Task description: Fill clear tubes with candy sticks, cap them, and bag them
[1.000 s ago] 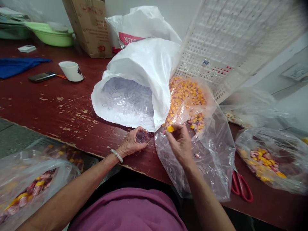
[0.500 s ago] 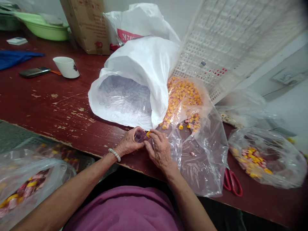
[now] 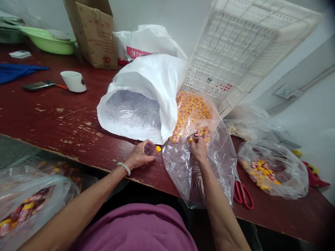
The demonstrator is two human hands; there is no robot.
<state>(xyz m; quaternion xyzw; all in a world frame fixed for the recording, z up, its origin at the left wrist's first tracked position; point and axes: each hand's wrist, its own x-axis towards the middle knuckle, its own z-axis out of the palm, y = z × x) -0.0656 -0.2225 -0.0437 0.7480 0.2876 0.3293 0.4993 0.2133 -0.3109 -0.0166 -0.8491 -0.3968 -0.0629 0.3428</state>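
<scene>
Scuffed dark-red counter (image 3: 52, 118), white cup (image 3: 72, 82) left, white sack (image 3: 149, 75) centre, clear bag (image 3: 218, 157) right, red-handled scissors (image 3: 244, 193) near right

Tabletop (image 3: 65, 116): dark red painted finish, faint gloss, chipped rough in patches. Sack (image 3: 157, 69): white plastic sheeting, smooth, soft sheen; clear tubes (image 3: 150, 120) inside look like glossy plastic. Yellow cap (image 3: 158, 149): opaque plastic, smooth. Open bag (image 3: 220, 157): thin clear film, wrinkled, bright highlights. Crate (image 3: 235, 52): white perforated plastic. Scissors (image 3: 243, 190): glossy red plastic handles. Carton (image 3: 96, 38): matt brown cardboard. Shirt (image 3: 136, 230): matt mauve cloth.
</scene>
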